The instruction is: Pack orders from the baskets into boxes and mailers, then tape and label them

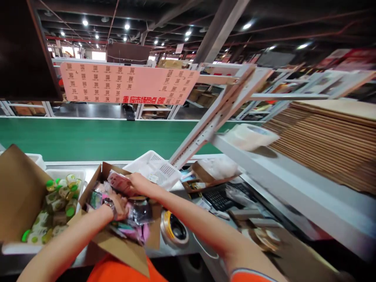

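An open cardboard box [117, 244] stands in front of me, filled with small plastic-wrapped packets, some pink [143, 234]. My left hand [120, 205], with a watch on the wrist, is down inside the box among the packets. Its fingers look curled, but what they grip is hidden. At the far side of the box my right hand [137, 184] is closed on a flat pink packet [117, 181]. A dark clear-wrapped packet [141, 210] lies just below the right wrist, near the left fingers.
To the left, a white bin [80, 176] holds several green-capped bottles [58, 196]. A white perforated basket [155, 168] sits behind the box. Tape rolls [174, 228], a keyboard [226, 196] and a metal upright [205, 129] are to the right, below stacked cardboard [329, 145]. A green conveyor belt [88, 137] runs behind.
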The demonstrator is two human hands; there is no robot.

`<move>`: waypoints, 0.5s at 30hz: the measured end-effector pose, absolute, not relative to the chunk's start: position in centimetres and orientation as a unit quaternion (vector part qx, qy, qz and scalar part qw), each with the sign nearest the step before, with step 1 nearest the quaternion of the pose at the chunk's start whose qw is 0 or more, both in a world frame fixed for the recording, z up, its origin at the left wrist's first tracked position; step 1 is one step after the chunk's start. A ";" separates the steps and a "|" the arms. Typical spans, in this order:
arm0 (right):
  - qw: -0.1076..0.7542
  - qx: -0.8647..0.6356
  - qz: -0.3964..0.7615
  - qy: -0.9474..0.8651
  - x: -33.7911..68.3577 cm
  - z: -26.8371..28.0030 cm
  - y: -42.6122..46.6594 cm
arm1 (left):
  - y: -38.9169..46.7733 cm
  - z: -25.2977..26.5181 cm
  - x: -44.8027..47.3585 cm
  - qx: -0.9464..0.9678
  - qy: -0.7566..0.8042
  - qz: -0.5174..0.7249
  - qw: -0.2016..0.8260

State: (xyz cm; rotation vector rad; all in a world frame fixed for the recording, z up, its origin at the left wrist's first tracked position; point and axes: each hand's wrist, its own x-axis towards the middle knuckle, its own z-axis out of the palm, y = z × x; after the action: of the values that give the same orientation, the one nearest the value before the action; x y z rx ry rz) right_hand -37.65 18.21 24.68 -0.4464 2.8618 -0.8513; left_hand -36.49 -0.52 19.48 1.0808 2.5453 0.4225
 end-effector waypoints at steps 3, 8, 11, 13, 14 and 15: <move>0.118 -0.132 -0.161 0.971 -39.5 24.0 16.1 | -0.5 18.9 -36.6 0.392 0.897 0.095 0.180; 0.174 -0.110 -0.046 0.978 -41.6 22.8 13.6 | -0.5 18.1 -37.0 0.400 0.893 0.071 0.191; 0.208 -0.103 -0.009 0.973 -41.9 22.2 12.9 | -0.5 17.9 -37.3 0.399 0.891 0.078 0.202; 0.228 -0.100 0.011 0.968 -41.5 22.0 12.7 | -0.5 17.9 -37.6 0.398 0.887 0.084 0.218; 0.235 -0.098 0.019 0.967 -41.1 22.0 12.7 | -0.6 17.8 -37.7 0.398 0.885 0.088 0.227; 0.237 -0.094 0.025 0.967 -40.6 22.0 12.9 | -0.6 17.7 -37.8 0.397 0.883 0.093 0.233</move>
State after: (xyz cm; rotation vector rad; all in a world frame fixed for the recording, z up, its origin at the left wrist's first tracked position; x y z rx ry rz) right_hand -40.63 12.92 22.02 -0.2578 2.6498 0.0680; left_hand -37.84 -0.62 17.66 1.0902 2.4246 0.2564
